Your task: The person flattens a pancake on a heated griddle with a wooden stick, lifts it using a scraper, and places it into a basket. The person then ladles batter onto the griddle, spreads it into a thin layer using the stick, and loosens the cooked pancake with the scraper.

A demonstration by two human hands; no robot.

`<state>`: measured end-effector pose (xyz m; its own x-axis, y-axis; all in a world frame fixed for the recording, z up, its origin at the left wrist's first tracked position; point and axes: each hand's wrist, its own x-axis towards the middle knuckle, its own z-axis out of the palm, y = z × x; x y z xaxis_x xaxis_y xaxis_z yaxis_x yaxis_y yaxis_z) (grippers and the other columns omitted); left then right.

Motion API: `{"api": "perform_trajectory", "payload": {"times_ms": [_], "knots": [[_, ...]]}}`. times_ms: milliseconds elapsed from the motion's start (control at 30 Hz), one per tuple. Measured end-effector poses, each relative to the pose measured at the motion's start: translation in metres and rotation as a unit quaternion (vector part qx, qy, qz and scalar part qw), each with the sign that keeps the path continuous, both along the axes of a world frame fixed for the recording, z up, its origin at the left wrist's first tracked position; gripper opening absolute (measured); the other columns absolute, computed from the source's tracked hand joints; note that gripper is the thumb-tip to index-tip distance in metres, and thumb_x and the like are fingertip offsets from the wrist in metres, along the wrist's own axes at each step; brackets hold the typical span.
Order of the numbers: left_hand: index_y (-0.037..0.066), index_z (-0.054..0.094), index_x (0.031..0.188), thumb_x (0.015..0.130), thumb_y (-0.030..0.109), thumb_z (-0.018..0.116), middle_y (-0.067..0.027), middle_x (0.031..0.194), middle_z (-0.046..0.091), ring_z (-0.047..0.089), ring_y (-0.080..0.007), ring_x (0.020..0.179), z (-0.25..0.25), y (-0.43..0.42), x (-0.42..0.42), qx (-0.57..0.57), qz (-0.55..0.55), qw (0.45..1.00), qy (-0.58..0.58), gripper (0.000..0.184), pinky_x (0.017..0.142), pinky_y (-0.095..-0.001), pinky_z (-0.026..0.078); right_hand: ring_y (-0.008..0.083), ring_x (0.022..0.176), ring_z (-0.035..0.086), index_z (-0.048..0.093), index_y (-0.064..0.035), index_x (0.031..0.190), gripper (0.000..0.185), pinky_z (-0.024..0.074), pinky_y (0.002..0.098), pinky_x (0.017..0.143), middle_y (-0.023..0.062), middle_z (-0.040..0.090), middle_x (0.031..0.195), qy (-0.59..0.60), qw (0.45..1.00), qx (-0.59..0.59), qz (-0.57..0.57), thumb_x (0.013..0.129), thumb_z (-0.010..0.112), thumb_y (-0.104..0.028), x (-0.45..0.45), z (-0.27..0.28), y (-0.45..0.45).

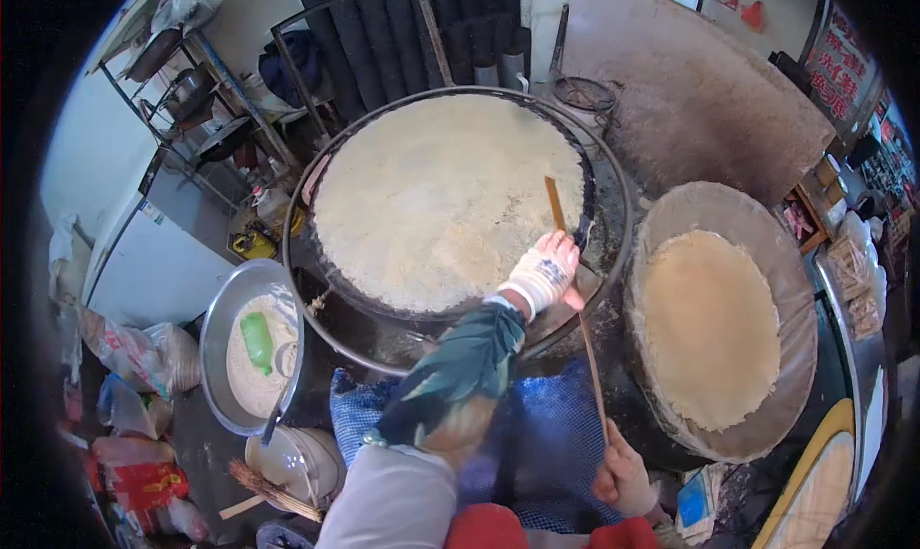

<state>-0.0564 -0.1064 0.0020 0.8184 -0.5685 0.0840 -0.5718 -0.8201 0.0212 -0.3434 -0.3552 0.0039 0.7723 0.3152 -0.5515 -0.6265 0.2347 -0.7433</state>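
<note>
A large round griddle (586,199) carries a wide, pale, thin pancake (441,194) that covers nearly all of it. My left hand (544,273), in a white fingerless glove, is closed on a long thin wooden spatula (554,202) at the griddle's right front edge. The flat blade sticks out past the fingers over the pancake's right side. Lower down, my bare right hand (625,474) has its fingers closed round the handle's near end. Whether the blade touches the pancake, I cannot tell.
On the right stands a large round cloth-lined container (791,309) with a pale round pancake inside. To the left are a metal bowl (213,357) of flour with a green object, a bucket (331,453) and a straw brush (273,491). A metal ring frame (625,214) surrounds the griddle.
</note>
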Motion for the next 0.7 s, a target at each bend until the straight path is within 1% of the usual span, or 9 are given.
{"api": "perform_trajectory", "payload": {"times_ms": [33, 67, 133, 233, 467, 567, 633, 667, 700], "knots": [[-0.007, 0.046, 0.129, 0.06, 0.069, 0.065, -0.0241, 0.135, 0.046, 0.035, -0.0382, 0.134, 0.017, 0.005, 0.011, 0.018, 0.013, 0.999, 0.031, 0.104, 0.114, -0.0444, 0.023, 0.0086, 0.036, 0.031, 0.029, -0.0322, 0.146, 0.053, 0.0292, 0.0258, 0.039, -0.0023, 0.033, 0.049, 0.058, 0.99, 0.127, 0.011, 0.098, 0.051, -0.032, 0.01, -0.002, 0.003], [-0.006, 0.05, 0.125, 0.058, 0.069, 0.066, -0.0231, 0.132, 0.048, 0.036, -0.0383, 0.133, 0.03, 0.014, 0.016, 0.038, 0.024, 0.997, 0.068, 0.101, 0.113, -0.0442, 0.024, 0.0086, 0.036, 0.031, 0.029, -0.0322, 0.146, 0.053, 0.0292, 0.0258, 0.039, -0.0023, 0.033, 0.049, 0.06, 0.99, 0.13, 0.009, 0.098, 0.051, -0.032, 0.019, 0.002, 0.011], [-0.004, 0.055, 0.119, 0.057, 0.07, 0.065, -0.0218, 0.128, 0.052, 0.039, -0.037, 0.131, 0.02, 0.04, 0.027, 0.014, 0.027, 0.999, 0.028, 0.096, 0.112, -0.0431, 0.027, 0.0075, 0.037, 0.031, 0.032, -0.0368, 0.144, 0.046, 0.0294, 0.0253, 0.04, -0.0034, 0.034, 0.051, 0.166, 0.926, 0.339, 0.007, 0.1, 0.046, -0.033, 0.034, 0.007, 0.023], [-0.002, 0.057, 0.115, 0.056, 0.077, 0.059, -0.0207, 0.125, 0.053, 0.04, -0.034, 0.13, 0.015, 0.077, 0.034, 0.038, 0.075, 0.996, -0.006, 0.099, 0.111, -0.0416, 0.028, 0.0063, 0.038, 0.031, 0.03, -0.0365, 0.146, 0.046, 0.0302, 0.0251, 0.041, -0.0045, 0.036, 0.052, 0.2, 0.883, 0.423, 0.04, 0.101, 0.042, -0.033, 0.055, -0.007, 0.037], [-0.001, 0.057, 0.114, 0.056, 0.069, 0.065, -0.0189, 0.124, 0.053, 0.042, -0.0361, 0.128, 0.016, 0.174, -0.001, -0.006, 0.164, 0.986, -0.002, 0.091, 0.111, -0.0434, 0.03, 0.0084, 0.037, 0.032, 0.028, -0.0358, 0.147, 0.046, 0.0306, 0.0256, 0.041, -0.0037, 0.036, 0.051, 0.255, 0.87, 0.41, 0.099, 0.102, 0.04, -0.031, 0.08, -0.002, 0.086], [-0.001, 0.056, 0.116, 0.055, 0.066, 0.069, -0.019, 0.128, 0.052, 0.039, -0.0353, 0.131, 0.01, 0.219, -0.033, -0.033, 0.202, 0.979, -0.009, 0.091, 0.112, -0.0436, 0.028, 0.0092, 0.037, 0.032, 0.029, -0.0343, 0.147, 0.046, 0.0302, 0.026, 0.04, -0.003, 0.037, 0.052, 0.246, 0.894, 0.342, 0.149, 0.102, 0.04, -0.028, 0.084, 0.005, 0.113], [-0.002, 0.054, 0.118, 0.054, 0.064, 0.073, -0.0195, 0.13, 0.051, 0.038, -0.0357, 0.133, 0.005, 0.246, -0.055, -0.05, 0.226, 0.972, -0.024, 0.094, 0.113, -0.0444, 0.027, 0.0089, 0.04, 0.031, 0.025, -0.0279, 0.15, 0.051, 0.0273, 0.0263, 0.039, -0.0042, 0.033, 0.051, 0.227, 0.911, 0.294, 0.181, 0.102, 0.042, -0.022, 0.082, 0.017, 0.134], [-0.001, 0.05, 0.123, 0.055, 0.063, 0.068, -0.0195, 0.132, 0.049, 0.04, -0.0365, 0.13, 0.006, 0.257, -0.069, -0.029, 0.229, 0.972, -0.038, 0.096, 0.111, -0.0446, 0.03, 0.0089, 0.04, 0.031, 0.025, -0.0279, 0.15, 0.051, 0.0273, 0.0263, 0.039, -0.0042, 0.033, 0.051, 0.227, 0.91, 0.292, 0.186, 0.102, 0.042, -0.022, 0.081, 0.019, 0.143], [-0.002, 0.049, 0.124, 0.054, 0.063, 0.068, -0.0199, 0.132, 0.049, 0.04, -0.0369, 0.13, 0.004, 0.27, -0.083, -0.038, 0.235, 0.97, -0.044, 0.098, 0.111, -0.0447, 0.03, 0.0089, 0.04, 0.033, 0.024, -0.0263, 0.15, 0.053, 0.0278, 0.0259, 0.039, -0.0035, 0.034, 0.051, 0.175, 0.93, 0.227, 0.23, 0.101, 0.043, -0.023, 0.079, 0.021, 0.151]]}}
